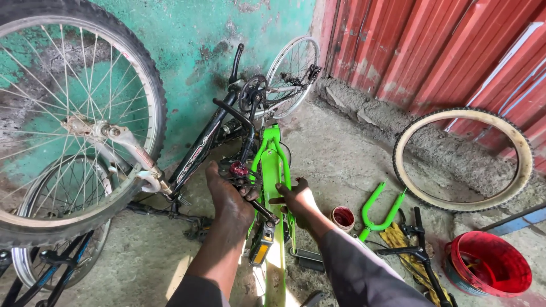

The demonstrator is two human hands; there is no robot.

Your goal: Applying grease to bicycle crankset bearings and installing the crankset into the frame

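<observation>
Left hand [230, 196] is gripping the crank [250, 196]; right hand [298, 199], fingers spread, is bracing the green frame [272, 165]. Detached fork [381, 210] and tyre [463, 159] are lying unfitted.

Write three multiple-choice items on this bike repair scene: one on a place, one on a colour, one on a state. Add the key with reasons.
1. Where does the loose tyre stand?
A. Against the red corrugated wall
B. On the green frame
C. Inside the red bucket

2. What colour is the fork lying on the floor?
A. Black
B. Bright green
C. White

3. What is the state of the left hand?
A. Hanging free of everything
B. Resting at the crank and pedal area of the green frame
C. Holding the small red tin

Key:
1 A: the tyre leans on the red corrugated wall, with no rim inside it.
2 B: the fork matches the frame's bright green.
3 B: the left hand lies on the crank parts, while the right hand touches the frame; the small red tin sits untouched.
</observation>
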